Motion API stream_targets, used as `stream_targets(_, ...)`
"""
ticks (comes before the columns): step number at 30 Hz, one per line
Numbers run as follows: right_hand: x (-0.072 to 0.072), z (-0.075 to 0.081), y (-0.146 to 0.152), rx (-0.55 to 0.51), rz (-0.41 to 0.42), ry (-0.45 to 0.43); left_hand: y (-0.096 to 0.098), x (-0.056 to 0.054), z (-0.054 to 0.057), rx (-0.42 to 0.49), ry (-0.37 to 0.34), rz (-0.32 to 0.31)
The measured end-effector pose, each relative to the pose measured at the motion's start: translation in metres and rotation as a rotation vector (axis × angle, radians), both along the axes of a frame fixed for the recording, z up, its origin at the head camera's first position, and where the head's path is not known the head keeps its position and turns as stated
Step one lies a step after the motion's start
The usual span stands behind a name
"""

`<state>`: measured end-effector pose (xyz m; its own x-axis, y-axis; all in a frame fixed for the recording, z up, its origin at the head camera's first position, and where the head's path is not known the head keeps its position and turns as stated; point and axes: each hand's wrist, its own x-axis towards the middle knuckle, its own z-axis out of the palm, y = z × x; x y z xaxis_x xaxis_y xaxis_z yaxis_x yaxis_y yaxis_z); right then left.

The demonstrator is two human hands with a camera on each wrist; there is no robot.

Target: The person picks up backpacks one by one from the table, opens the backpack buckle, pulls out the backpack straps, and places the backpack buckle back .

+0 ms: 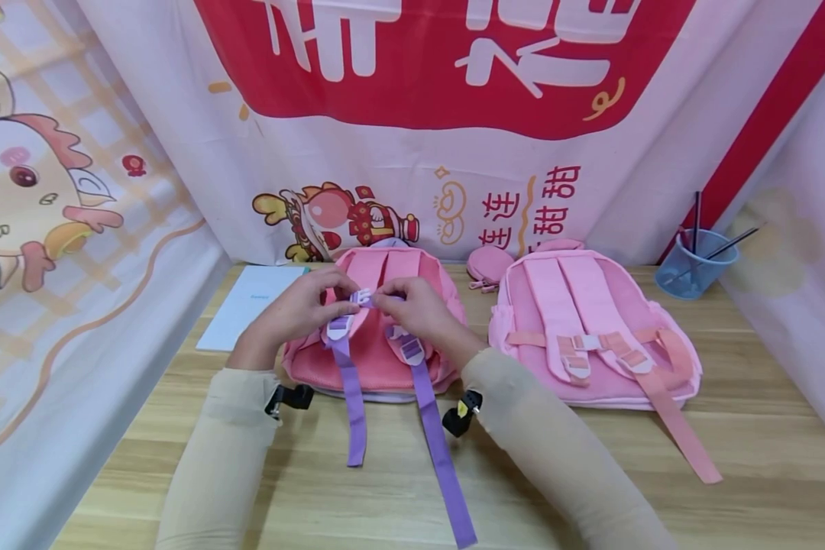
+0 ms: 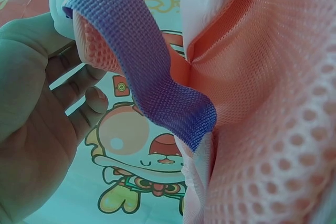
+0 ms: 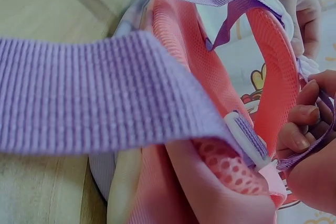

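Note:
A coral-pink backpack lies with its shoulder straps upward, two purple webbing tails trailing toward the front of the table. Above those straps, my left hand pinches a small white buckle between thumb and fingertips. My right hand pinches the thin purple strap at the buckle's other side; its curled fingers show in the right wrist view. White adjusters sit at the shoulder-strap ends. In the left wrist view, purple webbing crosses in front and the left fingertips' contact is hidden.
A second, lighter pink backpack lies to the right, a round pink pouch beside it. A blue mesh cup with pens stands at the back right. A light-blue booklet or box lies at left on the wooden table.

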<state>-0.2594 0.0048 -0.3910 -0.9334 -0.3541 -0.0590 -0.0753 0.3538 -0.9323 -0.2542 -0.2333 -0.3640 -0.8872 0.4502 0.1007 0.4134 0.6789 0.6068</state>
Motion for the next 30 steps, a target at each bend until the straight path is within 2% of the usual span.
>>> stream_targets(10, -0.002, 0.003, -0.006, -0.03, -0.007, -0.114, 0.001, -0.001, -0.004, 0.013, 0.016, -0.022)
stream_targets(19, -0.001, 0.004, -0.006, -0.066, 0.015, -0.149, -0.003, -0.001, -0.007, 0.049, 0.022, -0.017)
stream_targets(21, -0.001, 0.005, -0.002, -0.04, 0.023, -0.141, -0.005, -0.001, -0.007, 0.052, 0.024, -0.014)
stream_targets(27, -0.002, 0.008, 0.012, 0.135, 0.073, -0.047, -0.007, -0.002, -0.007, 0.066, 0.028, -0.015)
stream_targets(30, -0.002, 0.008, 0.015, 0.121, 0.093, -0.051, -0.007, -0.001, -0.007, 0.062, 0.023, -0.011)
